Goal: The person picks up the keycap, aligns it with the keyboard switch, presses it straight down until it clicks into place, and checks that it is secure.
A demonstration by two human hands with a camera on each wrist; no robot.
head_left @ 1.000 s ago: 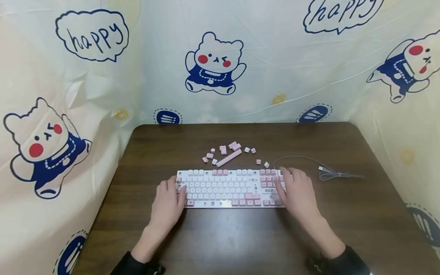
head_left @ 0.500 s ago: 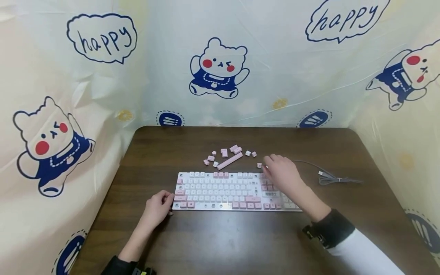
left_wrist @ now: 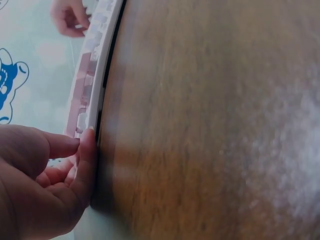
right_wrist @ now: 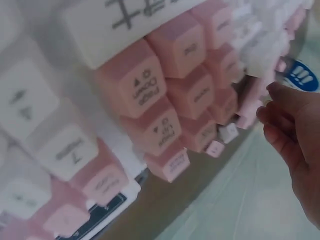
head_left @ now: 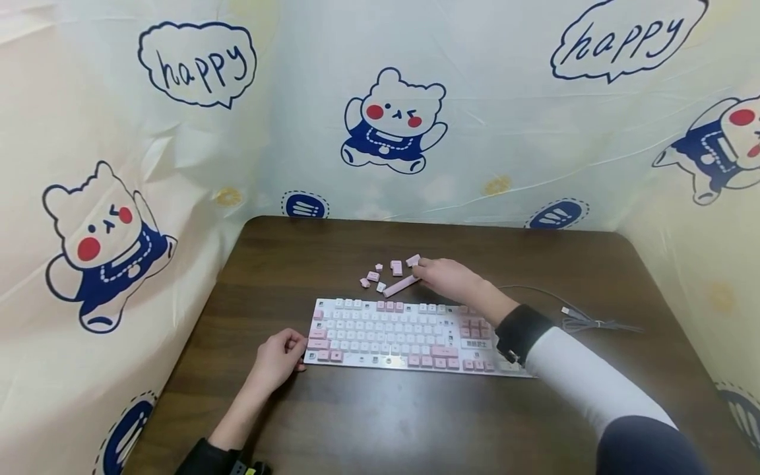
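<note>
A white and pink keyboard [head_left: 392, 330] lies on the brown table [head_left: 415, 422]. My left hand [head_left: 297, 346] holds its front left corner; in the left wrist view the thumb [left_wrist: 87, 165] lies along the keyboard's edge [left_wrist: 87, 75] and a finger reaches onto the key side. My right hand [head_left: 423, 269] stretches over the keyboard to the loose keycaps [head_left: 386, 274] behind it. Its fingertips are beside a long pink keycap [head_left: 400, 285] and a small pink one [head_left: 413, 260]. In the right wrist view the fingers [right_wrist: 280, 107] hang loosely curled with nothing seen between them.
A grey cable [head_left: 570, 316] with a plug lies on the table right of the keyboard. Printed plastic sheets [head_left: 380, 132] wall in the table at the back and on both sides. Bare tabletop stretches in front of the keyboard.
My right hand left the keyboard's right end and moved back and left to the loose keycaps. My left hand slid off the keys to the front left corner.
</note>
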